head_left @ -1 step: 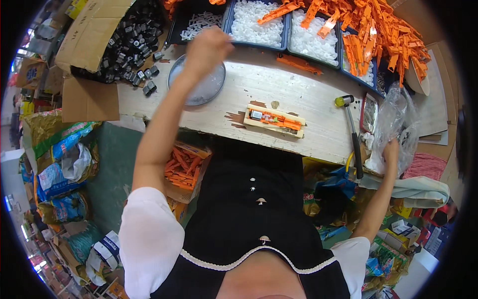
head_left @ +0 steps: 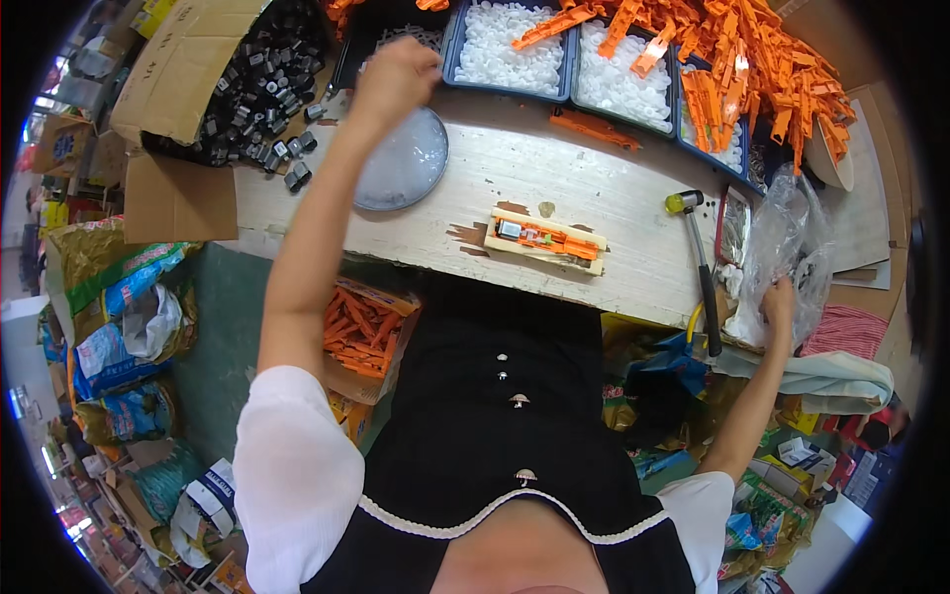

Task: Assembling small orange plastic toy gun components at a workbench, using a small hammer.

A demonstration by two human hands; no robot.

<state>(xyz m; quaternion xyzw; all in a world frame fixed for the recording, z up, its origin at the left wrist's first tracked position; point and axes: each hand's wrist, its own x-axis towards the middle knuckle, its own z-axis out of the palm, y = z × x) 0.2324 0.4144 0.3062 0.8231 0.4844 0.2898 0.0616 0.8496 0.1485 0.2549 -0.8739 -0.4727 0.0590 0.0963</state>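
Observation:
My left hand [head_left: 398,81] is raised at the far edge of a round grey dish [head_left: 408,163] with pale, shiny contents, in front of a dark tray of small light-grey parts [head_left: 411,38]. Its fingers are pinched together; whatever they hold is too small to make out. Off to the right, my right hand [head_left: 779,303] is closed at the lower part of a clear plastic bag [head_left: 792,233], its fingertips partly hidden. Between my hands, a cream holder [head_left: 596,265] lies on the bench, carrying an orange assembly [head_left: 554,238] with a small silver motor [head_left: 509,229] at its left end.
A hammer [head_left: 705,267] lies left of the bag. Blue bins of white parts [head_left: 510,49] line the back, beside heaped orange pieces [head_left: 742,59]. Black and silver motors [head_left: 262,89] fill a cardboard box at the left. A box of orange parts [head_left: 364,332] sits below the bench edge.
My left hand has shifted slightly left and farther away, showing more of the dish's right side. My right hand stays at the plastic bag with barely any movement.

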